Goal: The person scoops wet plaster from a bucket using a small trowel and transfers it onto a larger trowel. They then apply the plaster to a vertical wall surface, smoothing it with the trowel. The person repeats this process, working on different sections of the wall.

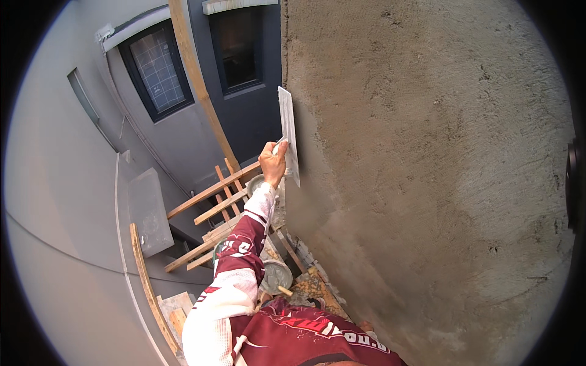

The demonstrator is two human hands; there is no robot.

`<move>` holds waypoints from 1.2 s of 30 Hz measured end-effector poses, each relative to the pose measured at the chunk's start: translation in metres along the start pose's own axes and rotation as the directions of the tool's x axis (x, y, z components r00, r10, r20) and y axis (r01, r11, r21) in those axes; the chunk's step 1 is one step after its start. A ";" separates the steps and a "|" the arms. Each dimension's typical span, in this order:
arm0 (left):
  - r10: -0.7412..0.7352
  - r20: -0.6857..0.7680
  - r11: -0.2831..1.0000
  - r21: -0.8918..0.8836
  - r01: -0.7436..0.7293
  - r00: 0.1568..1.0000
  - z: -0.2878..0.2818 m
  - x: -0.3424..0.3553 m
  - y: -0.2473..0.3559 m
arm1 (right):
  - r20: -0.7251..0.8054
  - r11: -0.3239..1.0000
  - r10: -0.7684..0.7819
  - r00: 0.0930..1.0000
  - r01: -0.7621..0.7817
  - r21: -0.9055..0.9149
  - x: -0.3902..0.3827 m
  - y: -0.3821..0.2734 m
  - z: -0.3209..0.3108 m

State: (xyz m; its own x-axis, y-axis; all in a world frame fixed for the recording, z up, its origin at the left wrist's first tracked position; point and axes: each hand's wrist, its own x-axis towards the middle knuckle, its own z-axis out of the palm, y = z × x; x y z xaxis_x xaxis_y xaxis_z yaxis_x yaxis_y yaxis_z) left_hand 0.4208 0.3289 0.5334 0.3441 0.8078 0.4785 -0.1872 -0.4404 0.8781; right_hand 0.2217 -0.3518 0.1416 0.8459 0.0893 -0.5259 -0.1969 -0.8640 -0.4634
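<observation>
My left hand (273, 163) is closed round the handle of a plastering trowel (288, 125), its arm stretched out ahead in a maroon and white sleeve. The long, pale grey blade stands nearly upright, along the left edge of a rough plastered wall (427, 152). Whether the whole blade touches the plaster, I cannot tell. Near the blade the surface looks smoother and darker than the coarse area to the right. My right hand does not show.
Below the arm sits a bucket (276, 276) of grey mix, with another bucket (255, 184) farther off, partly hidden. Wooden scaffold slats (213, 204) and a tall pole (204, 91) stand left of the wall. A grey building (79, 183) with dark-framed windows rises beyond.
</observation>
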 end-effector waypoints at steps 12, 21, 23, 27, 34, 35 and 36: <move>-0.360 0.218 0.756 -0.502 0.421 0.907 -0.007 -0.132 0.003 | 0.106 0.981 0.187 0.977 -0.180 -0.071 -0.011 -0.029 -0.017; -0.594 0.245 0.659 -0.398 0.639 0.766 0.000 -0.072 -0.007 | 0.140 0.985 0.033 0.990 -0.008 -0.173 -0.035 -0.098 -0.042; -0.541 0.274 0.672 -0.427 0.605 0.795 0.006 -0.055 0.020 | 0.187 0.974 0.051 0.981 -0.007 -0.227 -0.028 -0.085 -0.040; -0.444 0.268 0.747 -0.416 0.519 0.855 0.005 -0.017 0.090 | 0.168 0.981 0.071 0.983 -0.039 -0.188 -0.011 -0.063 -0.028; -0.171 0.388 0.817 -0.459 0.351 0.906 0.001 -0.035 0.153 | 0.168 0.984 0.056 0.984 -0.026 -0.179 0.004 -0.037 -0.029; -0.159 0.376 0.820 -0.464 0.334 0.913 0.002 -0.050 0.144 | 0.161 0.984 0.053 0.985 -0.023 -0.179 0.005 -0.034 -0.031; -0.148 0.365 0.824 -0.469 0.319 0.919 0.002 -0.065 0.133 | 0.159 0.983 0.044 0.986 -0.014 -0.182 0.007 -0.032 -0.033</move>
State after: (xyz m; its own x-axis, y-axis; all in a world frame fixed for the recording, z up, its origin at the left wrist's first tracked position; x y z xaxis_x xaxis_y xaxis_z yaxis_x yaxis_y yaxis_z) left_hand 0.3755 0.2173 0.6195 0.6796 0.6650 0.3099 -0.4759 0.0781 0.8760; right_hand 0.2498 -0.3401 0.1763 0.7471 0.1290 -0.6521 -0.1155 -0.9409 -0.3184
